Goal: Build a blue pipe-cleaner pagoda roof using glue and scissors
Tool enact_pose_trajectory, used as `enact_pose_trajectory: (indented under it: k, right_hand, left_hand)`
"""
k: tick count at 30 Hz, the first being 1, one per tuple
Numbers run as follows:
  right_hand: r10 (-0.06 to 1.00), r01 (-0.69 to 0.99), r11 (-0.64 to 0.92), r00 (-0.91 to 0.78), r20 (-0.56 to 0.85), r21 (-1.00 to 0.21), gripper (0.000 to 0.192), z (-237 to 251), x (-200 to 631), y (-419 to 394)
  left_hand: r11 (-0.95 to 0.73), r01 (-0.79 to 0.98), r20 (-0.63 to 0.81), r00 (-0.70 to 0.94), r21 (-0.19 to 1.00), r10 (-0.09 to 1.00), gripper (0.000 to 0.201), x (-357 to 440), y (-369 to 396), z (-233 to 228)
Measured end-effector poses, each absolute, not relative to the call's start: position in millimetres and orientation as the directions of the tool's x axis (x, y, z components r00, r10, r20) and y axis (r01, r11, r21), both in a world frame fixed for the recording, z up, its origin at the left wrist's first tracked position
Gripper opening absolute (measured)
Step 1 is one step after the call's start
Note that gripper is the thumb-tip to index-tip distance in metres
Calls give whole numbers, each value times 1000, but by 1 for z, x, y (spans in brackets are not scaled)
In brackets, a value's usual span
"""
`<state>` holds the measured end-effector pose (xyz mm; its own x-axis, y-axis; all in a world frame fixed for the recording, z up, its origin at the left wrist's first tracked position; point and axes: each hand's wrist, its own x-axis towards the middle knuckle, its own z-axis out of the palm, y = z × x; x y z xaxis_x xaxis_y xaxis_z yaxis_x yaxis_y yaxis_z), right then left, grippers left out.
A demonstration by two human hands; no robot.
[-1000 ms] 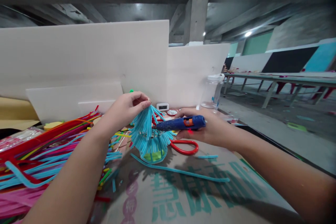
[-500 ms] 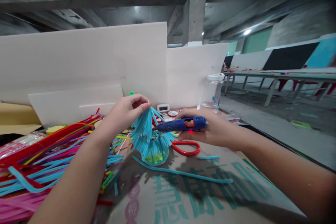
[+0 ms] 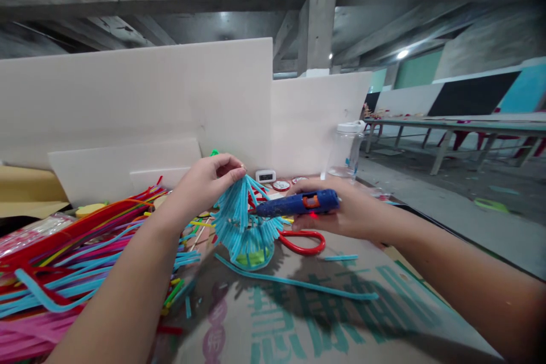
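One blue glue gun (image 3: 298, 204), one blue pipe-cleaner tassel (image 3: 243, 222), one pair of red scissors (image 3: 303, 240), one clear jar (image 3: 346, 149). My left hand (image 3: 205, 182) pinches the tassel's top between fingertips, holding it up just over the cardboard-covered worktop (image 3: 307, 318). My right hand (image 3: 345, 213) is wrapped tight around the gun, nozzle touching the tassel. Loose pipe cleaners (image 3: 63, 261) pile up on the left, too many to count.

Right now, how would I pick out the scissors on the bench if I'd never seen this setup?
Start at the printed cardboard sheet covering the bench. Near its far edge, just below the right hand holding the blue glue gun, lie the scissors. Only their glossy red loop handles show, smooth plastic unlike the fuzzy blue pipe-cleaner piece beside them.
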<state>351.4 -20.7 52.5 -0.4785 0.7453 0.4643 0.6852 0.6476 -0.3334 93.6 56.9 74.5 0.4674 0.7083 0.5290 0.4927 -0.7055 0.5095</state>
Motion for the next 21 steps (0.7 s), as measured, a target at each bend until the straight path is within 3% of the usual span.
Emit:
enact_pose_trajectory:
  k: [7, 21]
  right_hand:
    - [751, 663, 646, -464, 470, -377, 46, 52, 349, -22]
    - [735, 667, 660, -476, 484, -346, 42, 54, 349, -24]
  left_hand:
    - [-706, 495, 529, 468, 507, 708, 29, 94, 56, 76]
    - [-708, 505, 529, 471, 494, 706, 32, 93, 57, 75]
